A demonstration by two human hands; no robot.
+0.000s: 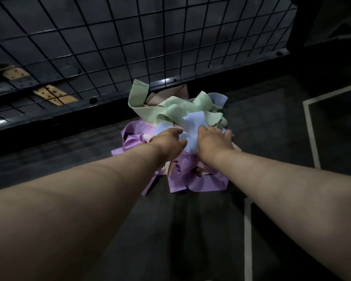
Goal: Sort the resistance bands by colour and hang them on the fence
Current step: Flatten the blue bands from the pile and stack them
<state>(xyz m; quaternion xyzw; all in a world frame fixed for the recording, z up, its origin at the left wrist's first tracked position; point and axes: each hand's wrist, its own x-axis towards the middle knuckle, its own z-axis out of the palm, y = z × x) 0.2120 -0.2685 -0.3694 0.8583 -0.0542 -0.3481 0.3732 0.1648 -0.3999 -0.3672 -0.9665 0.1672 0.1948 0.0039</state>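
A tangled heap of resistance bands lies on the dark floor just in front of the black wire fence (142, 43). Green bands (170, 110) lie at the far side, purple bands (201, 179) at the near side, and some pink ones (178, 92) show at the back. A light blue band (193, 128) sits on top in the middle. My left hand (168, 142) and my right hand (215, 145) both reach into the heap and grip this blue band from either side. No band hangs on the fence.
The fence's black base rail (69, 114) runs along the floor on the left. White lines (310, 126) are painted on the floor to the right. Yellow-brown plates (55, 95) lie behind the mesh at the left.
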